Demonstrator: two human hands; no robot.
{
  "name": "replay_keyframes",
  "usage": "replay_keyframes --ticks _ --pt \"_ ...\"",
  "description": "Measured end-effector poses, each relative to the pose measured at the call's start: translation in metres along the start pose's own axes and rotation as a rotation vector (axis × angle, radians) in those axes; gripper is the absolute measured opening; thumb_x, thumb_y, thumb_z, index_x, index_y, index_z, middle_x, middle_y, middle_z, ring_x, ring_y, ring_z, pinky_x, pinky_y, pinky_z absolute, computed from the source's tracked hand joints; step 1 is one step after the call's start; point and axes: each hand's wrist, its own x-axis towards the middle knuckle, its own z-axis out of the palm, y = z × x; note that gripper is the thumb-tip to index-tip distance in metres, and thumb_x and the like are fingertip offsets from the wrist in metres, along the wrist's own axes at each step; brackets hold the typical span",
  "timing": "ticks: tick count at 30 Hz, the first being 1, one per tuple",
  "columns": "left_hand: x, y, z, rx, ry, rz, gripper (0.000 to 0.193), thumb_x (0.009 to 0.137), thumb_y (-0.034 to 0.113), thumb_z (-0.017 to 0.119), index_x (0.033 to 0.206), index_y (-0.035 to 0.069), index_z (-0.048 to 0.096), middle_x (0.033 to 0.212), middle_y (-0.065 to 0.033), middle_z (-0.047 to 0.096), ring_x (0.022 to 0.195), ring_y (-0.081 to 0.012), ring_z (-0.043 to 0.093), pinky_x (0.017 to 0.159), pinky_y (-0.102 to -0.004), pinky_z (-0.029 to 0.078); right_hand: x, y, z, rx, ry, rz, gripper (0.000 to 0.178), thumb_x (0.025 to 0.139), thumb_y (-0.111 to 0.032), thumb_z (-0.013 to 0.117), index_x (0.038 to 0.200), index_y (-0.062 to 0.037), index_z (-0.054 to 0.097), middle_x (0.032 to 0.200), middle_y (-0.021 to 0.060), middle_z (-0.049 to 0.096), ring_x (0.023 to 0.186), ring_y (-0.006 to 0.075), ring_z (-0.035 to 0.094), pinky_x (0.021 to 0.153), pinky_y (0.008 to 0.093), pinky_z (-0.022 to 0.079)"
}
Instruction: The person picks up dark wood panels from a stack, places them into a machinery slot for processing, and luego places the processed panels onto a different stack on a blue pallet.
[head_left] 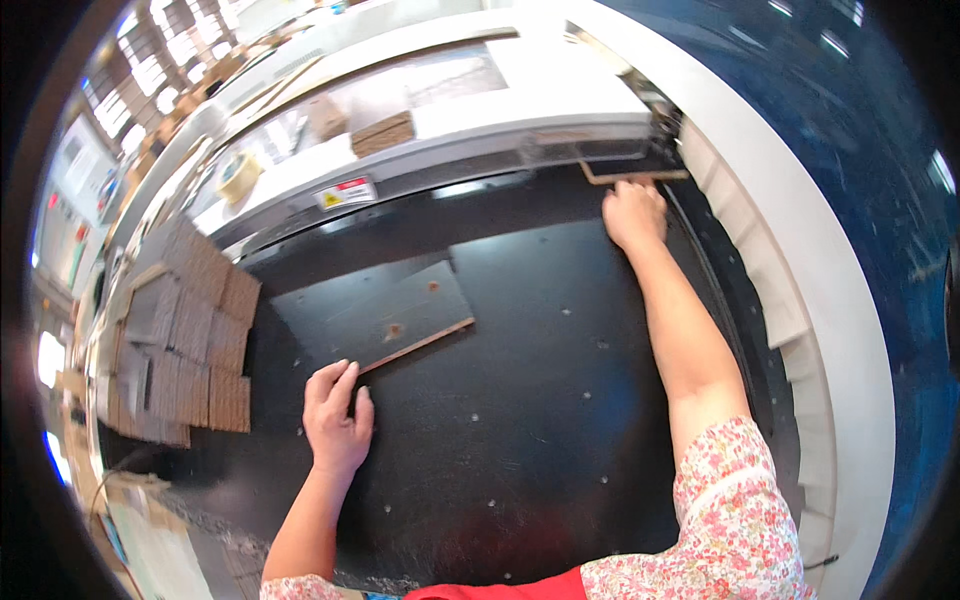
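On the black machine bed (540, 400) a dark-faced board (375, 315) with a pale raw edge lies flat, a little left of the bed's middle. The left hand (337, 415) rests palm down at the board's near edge, fingers spread and released, touching the edge as if to steady or square it rather than grip it. The right hand (634, 212) reaches to the bed's far right corner, fingers curled over the end of a narrow brown strip (632, 176) lying against the white machine housing (480, 130); whether it actually pinches the strip is hard to tell from here. Stacked corrugated cardboard pieces (190, 330) sit just off the bed's left side, and a roll of tape (238, 176) lies on the housing beyond.
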Motion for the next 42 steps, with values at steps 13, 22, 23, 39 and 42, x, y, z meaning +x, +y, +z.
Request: replay_keyframes --ticks 13,22,23,39,42 --pt "-0.002 -0.006 -0.005 -0.031 0.067 -0.022 0.021 0.077 0.009 0.072 0.097 0.003 0.069 0.101 -0.0112 0.064 0.096 -0.0293 0.062 0.082 -0.0377 0.052 -0.003 0.008 0.006 0.043 0.081 0.003 0.034 0.092 -0.024 0.054 0.106 0.0037 0.068 0.123 0.0224 0.061 0.123 0.0368 0.051 0.104 0.0455 0.041" --pt "0.013 -0.029 0.004 -0.205 0.054 -0.172 0.071 0.064 0.027 0.088 0.126 0.007 0.058 0.116 -0.0123 0.054 0.112 -0.0288 0.054 0.097 -0.0380 0.047 -0.127 -0.013 0.002 0.426 0.215 -0.276 0.040 0.085 -0.017 0.059 0.112 0.0121 0.061 0.123 0.0306 0.059 0.121 0.0452 0.051 0.107 0.0487 0.038" --pt "0.013 -0.034 0.007 -0.170 0.056 -0.186 0.079 0.066 0.036 0.086 0.133 0.006 0.054 0.126 -0.0150 0.052 0.123 -0.0313 0.046 0.106 -0.0427 0.039 -0.156 -0.021 -0.009 0.494 0.204 -0.311 0.040 0.084 -0.016 0.061 0.113 0.0130 0.060 0.124 0.0305 0.058 0.121 0.0450 0.051 0.108 0.0482 0.037" --pt "0.094 0.141 0.100 -0.017 -0.387 -0.035 0.077 0.074 0.047 0.079 0.128 0.000 0.051 0.119 -0.0252 0.053 0.113 -0.0409 0.053 0.095 -0.0462 0.046 -0.312 0.003 -0.102 0.521 0.088 -0.509 0.022 0.083 -0.014 0.065 0.101 -0.0012 0.067 0.121 0.0109 0.064 0.120 0.0264 0.056 0.103 0.0421 0.040" --pt "0.111 0.198 0.119 -0.027 -0.304 -0.002 0.071 0.069 0.041 0.085 0.118 0.001 0.054 0.116 -0.0223 0.052 0.109 -0.0386 0.055 0.092 -0.0449 0.049 -0.308 0.004 -0.102 0.552 0.113 -0.505 0.020 0.082 -0.013 0.065 0.099 -0.0021 0.068 0.116 0.0088 0.067 0.117 0.0243 0.058 0.101 0.0410 0.042"
